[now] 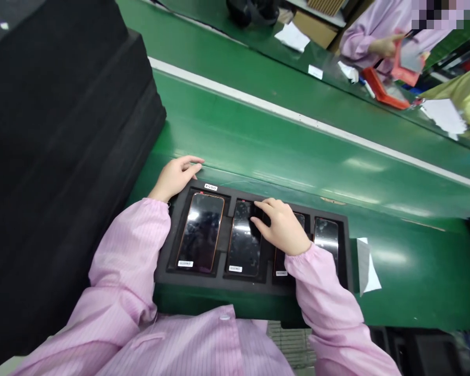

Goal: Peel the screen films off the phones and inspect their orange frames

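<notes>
A black foam tray (207,282) lies in front of me, with several dark-screened smartphones in its slots. The leftmost smartphone (201,232) has an orange edge and a white barcode label at its near end. Beside it is a second smartphone (243,245), and over its right side is my right hand (282,224), thumb and fingers apart, fingertips at the upper screen. That hand and its sleeve partly cover a third smartphone (281,263). At the tray's far left corner rests my left hand (177,176), fingers loosely bent and apart, holding nothing.
A tall stack of black foam trays (74,156) rises on the left. Folded white paper (368,266) lies right of the tray. Beyond the green bench's pale strip (297,117), a co-worker's hand (386,46) holds a red-framed item (407,62).
</notes>
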`<state>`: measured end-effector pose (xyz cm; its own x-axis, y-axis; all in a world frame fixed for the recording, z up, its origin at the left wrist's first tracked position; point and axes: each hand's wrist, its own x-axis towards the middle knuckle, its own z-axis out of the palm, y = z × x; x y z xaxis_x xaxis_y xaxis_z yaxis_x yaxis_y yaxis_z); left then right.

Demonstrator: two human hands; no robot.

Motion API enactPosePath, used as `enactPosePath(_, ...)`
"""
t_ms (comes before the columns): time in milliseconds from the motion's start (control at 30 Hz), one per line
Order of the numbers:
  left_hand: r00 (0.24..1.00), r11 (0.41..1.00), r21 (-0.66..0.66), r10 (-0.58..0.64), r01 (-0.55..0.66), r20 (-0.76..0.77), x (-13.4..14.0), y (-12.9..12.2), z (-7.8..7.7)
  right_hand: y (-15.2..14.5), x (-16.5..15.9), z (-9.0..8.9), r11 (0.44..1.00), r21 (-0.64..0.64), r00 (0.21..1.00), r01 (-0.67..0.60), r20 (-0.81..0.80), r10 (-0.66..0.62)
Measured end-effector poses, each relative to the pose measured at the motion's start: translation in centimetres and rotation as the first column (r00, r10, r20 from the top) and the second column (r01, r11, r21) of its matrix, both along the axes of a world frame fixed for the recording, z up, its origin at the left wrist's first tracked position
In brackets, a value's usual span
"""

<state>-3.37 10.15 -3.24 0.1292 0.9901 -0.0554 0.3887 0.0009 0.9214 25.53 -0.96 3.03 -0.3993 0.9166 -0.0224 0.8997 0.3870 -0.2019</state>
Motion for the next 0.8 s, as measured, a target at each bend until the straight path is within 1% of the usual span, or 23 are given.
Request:
enactPosePath(133, 1.0, 1.0, 0.004, 0.013, -0.013, -0.006, 0.1, -0.1, 0.1, -1.3, -0.7, -0.9, 0.995, 0.103, 0.999, 0.006, 0.054, -0.011)
enactPosePath(233, 1.0, 1.0, -0.001, 0.017, -0.017, -0.015, 0.1, -0.1, 0.2, -2.0, -1.7, -1.2, 0.981, 0.18, 0.986, 0.075, 0.13, -0.1)
enactPosePath(333, 0.999, 1.0, 0.008, 0.011, -0.011, -0.038, 0.1, -0.2, 0.4, -1.8, -2.5, -1.3, 0.973, 0.196, 0.973, 0.126, 0.168, -0.159)
enactPosePath(467, 0.999, 1.0, 0.002, 0.021, -0.021, -0.05, 0.1, -0.2, 0.4, -0.7, -2.5, -1.3, 0.976, 0.181, 0.985, 0.119, 0.106, -0.139)
enactPosePath(633, 0.998, 1.0, 0.004, 0.03, -0.029, -0.059, 0.2, -0.2, 0.5, -0.4, -2.2, -2.3, 0.969, 0.234, 0.997, 0.074, -0.005, -0.074)
enactPosePath(733, 0.998, 0.999, 0.007, 0.036, -0.036, -0.06, 0.2, -0.2, 0.5, -0.4, -2.0, -3.0, 0.974, 0.213, 0.993, 0.08, -0.098, -0.06)
enactPosePath(800, 0.997, 0.999, 0.008, 0.04, -0.04, -0.059, 0.2, -0.2, 0.5, -0.4, -2.0, -3.0, 0.979, 0.177, 0.987, 0.096, -0.143, -0.071)
